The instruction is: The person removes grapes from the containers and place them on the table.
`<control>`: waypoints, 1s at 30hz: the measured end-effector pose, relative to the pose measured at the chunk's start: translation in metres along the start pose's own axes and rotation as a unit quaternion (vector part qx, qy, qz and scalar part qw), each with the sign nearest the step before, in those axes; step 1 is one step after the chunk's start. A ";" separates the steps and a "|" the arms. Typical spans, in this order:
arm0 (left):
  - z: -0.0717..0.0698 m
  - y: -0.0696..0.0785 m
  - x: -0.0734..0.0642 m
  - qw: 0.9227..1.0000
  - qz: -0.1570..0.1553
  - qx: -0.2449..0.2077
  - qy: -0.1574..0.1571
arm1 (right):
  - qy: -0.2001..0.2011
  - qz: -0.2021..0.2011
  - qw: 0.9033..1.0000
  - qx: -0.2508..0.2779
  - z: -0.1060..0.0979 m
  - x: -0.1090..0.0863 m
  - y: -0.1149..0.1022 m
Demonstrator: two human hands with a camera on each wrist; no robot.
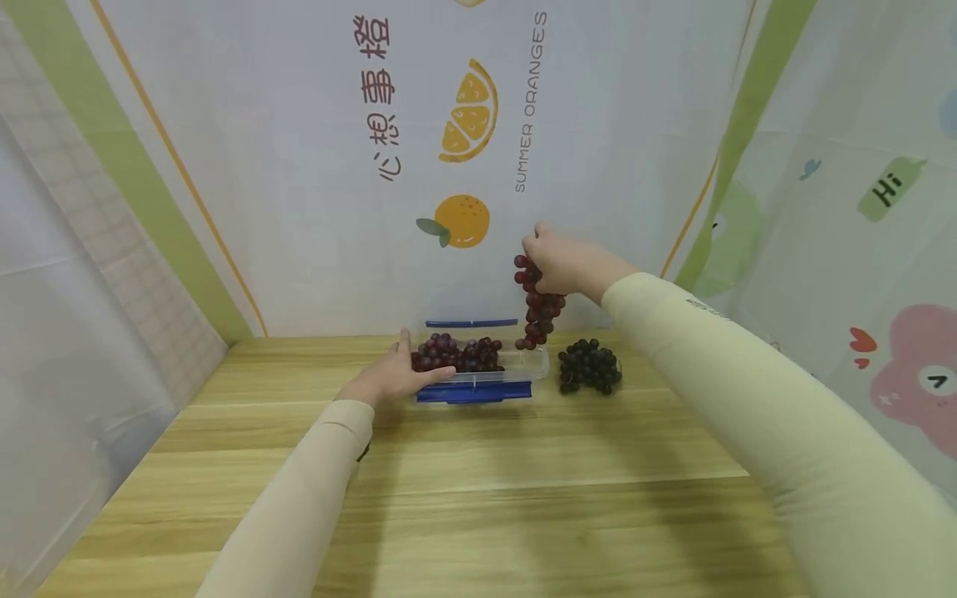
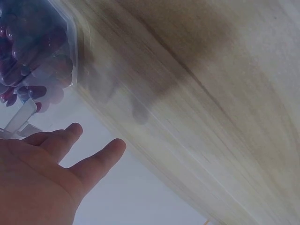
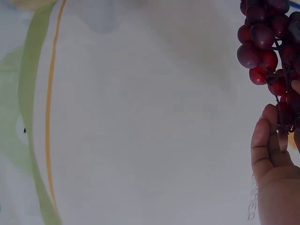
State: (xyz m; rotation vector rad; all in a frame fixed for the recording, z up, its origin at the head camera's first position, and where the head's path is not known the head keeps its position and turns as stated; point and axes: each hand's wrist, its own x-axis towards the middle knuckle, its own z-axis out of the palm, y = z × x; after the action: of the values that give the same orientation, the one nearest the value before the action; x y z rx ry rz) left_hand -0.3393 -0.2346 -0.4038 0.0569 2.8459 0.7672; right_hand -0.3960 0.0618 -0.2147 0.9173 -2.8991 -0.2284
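My right hand (image 1: pixel 557 259) pinches a bunch of red grapes (image 1: pixel 543 309) by its top, and the bunch hangs over the right end of a clear plastic box (image 1: pixel 527 363). In the right wrist view the fingers (image 3: pixel 262 145) close round the stem end of the grapes (image 3: pixel 262 42). Dark red grapes (image 1: pixel 478 355) fill the left and middle of the box. My left hand (image 1: pixel 392 371) is at the box's left end, thumb along the front rim, fingers straight at the far side. The left wrist view shows this hand (image 2: pixel 47 173) beside the box wall.
A bunch of black grapes (image 1: pixel 589 366) lies on the wooden table (image 1: pixel 478 498) just right of the box. Blue locking flaps (image 1: pixel 473 392) fold out at the box's front and back. Behind the table hangs a white curtain (image 1: pixel 314 208) with orange prints.
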 end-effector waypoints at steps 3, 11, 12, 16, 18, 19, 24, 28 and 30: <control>-0.001 0.001 0.000 1.000 0.002 0.002 0.001 | 0.001 0.013 1.000 -0.004 -0.007 -0.004 0.008; 0.001 0.001 0.002 1.000 0.001 0.005 -0.002 | 0.006 0.023 1.000 -0.005 -0.017 -0.019 0.035; 0.001 0.001 0.002 1.000 0.001 0.004 -0.003 | 0.008 0.024 1.000 -0.005 -0.018 -0.022 0.039; 0.001 0.001 0.001 1.000 0.000 0.000 -0.003 | 0.010 0.034 0.999 -0.006 -0.023 -0.030 0.055; 0.001 0.000 0.001 1.000 0.000 0.001 -0.003 | 0.009 0.039 0.999 -0.009 -0.025 -0.034 0.063; 0.001 0.000 0.001 1.000 0.000 0.001 -0.003 | 0.007 0.041 0.999 -0.008 -0.026 -0.036 0.068; 0.000 0.000 0.001 1.000 0.003 0.001 0.000 | -0.005 0.057 0.998 -0.008 -0.026 -0.048 0.088; 0.000 -0.001 0.001 1.000 0.000 0.003 -0.002 | -0.004 0.064 0.998 -0.006 -0.022 -0.059 0.102; 0.001 -0.001 0.001 1.000 -0.001 0.002 -0.003 | -0.004 0.066 0.998 -0.001 -0.020 -0.064 0.109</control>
State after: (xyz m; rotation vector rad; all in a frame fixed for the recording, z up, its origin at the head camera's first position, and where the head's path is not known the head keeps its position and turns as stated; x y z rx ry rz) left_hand -0.3400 -0.2352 -0.4050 0.0580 2.8418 0.7593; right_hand -0.4028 0.1843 -0.1792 0.7229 -2.9512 -0.2266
